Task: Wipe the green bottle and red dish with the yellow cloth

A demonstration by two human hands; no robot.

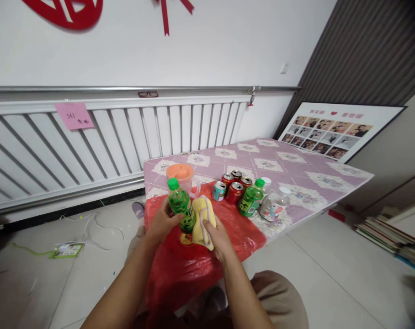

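Note:
My left hand (164, 221) is wrapped round a green plastic drink bottle (180, 201) with a green cap, tilted slightly over the red plastic sheet (183, 269). In my right hand (218, 235) is a folded yellow cloth (202, 221) with a pale purple edge, close beside the bottle; whether the two touch is hard to make out. Just behind the bottle stands a clear plastic jug (194, 185) with an orange lid (180, 171). To the right are several red drink cans (234, 193), a light blue can (219, 191) and a second green bottle (251, 198).
Two clear jars with white lids, the nearer one (275, 203) printed, stand right of the cans. A floral tablecloth (269, 163) covers the table. Behind it runs a white radiator (180, 128). A photo board (327, 130) leans at the far right, and stacked books (389, 237) lie below.

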